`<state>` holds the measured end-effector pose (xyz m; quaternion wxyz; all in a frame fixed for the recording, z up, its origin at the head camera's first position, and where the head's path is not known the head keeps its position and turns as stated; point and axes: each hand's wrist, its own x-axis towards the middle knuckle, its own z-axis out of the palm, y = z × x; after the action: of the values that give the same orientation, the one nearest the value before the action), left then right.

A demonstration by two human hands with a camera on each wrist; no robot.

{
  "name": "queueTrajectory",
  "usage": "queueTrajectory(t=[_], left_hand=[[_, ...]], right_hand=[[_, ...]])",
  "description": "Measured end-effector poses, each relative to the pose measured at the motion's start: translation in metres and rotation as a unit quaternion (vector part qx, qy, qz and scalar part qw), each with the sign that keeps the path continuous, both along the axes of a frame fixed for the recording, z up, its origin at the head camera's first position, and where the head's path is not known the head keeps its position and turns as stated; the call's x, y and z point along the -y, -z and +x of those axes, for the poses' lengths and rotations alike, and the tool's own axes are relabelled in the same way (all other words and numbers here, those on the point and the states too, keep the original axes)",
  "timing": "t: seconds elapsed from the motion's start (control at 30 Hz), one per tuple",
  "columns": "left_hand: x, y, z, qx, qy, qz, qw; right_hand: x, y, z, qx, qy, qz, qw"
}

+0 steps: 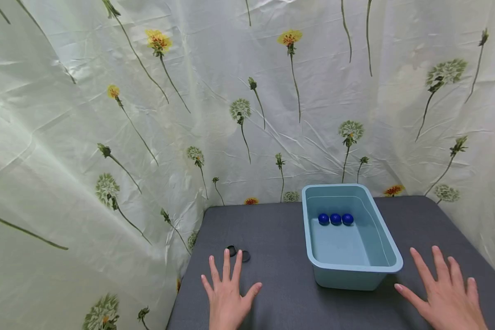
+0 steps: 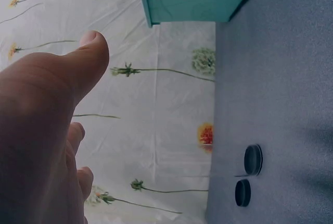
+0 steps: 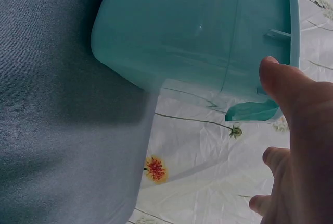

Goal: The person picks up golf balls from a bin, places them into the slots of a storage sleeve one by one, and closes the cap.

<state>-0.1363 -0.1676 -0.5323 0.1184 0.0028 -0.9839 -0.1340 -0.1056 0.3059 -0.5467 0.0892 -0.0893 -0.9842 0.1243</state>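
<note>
My left hand [image 1: 228, 293] is held with its fingers spread, just in front of two small black round discs [image 1: 245, 256] that lie on the dark table. In the left wrist view both discs [image 2: 253, 160] sit apart from the hand. Over on the right, my right hand [image 1: 448, 291] also has spread fingers and holds nothing. Beside it stands a light blue plastic tub [image 1: 346, 283], close to the thumb but apparently not touched. Three dark blue balls [image 1: 336, 219] rest in a row on the tub's floor, toward its far end.
The grey-black table [image 1: 268, 293] has rounded far corners. Behind it and along the left side hangs a white curtain [image 1: 214, 137] printed with dandelions. In the head view the tub's far rim reaches the table's back edge.
</note>
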Motion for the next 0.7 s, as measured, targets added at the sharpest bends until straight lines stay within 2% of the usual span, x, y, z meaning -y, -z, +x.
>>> queueTrajectory(t=[0.37, 0.7], left_hand=[[0.001, -0.003, -0.001, -0.004, 0.003, -0.003, 1.0000], [0.000, -0.003, -0.002, -0.026, 0.009, -0.011, 0.9995]], right_hand=[[-0.005, -0.006, 0.000, -0.023, -0.009, 0.005, 1.000], [-0.004, -0.016, -0.002, -0.033, -0.023, 0.009, 0.999]])
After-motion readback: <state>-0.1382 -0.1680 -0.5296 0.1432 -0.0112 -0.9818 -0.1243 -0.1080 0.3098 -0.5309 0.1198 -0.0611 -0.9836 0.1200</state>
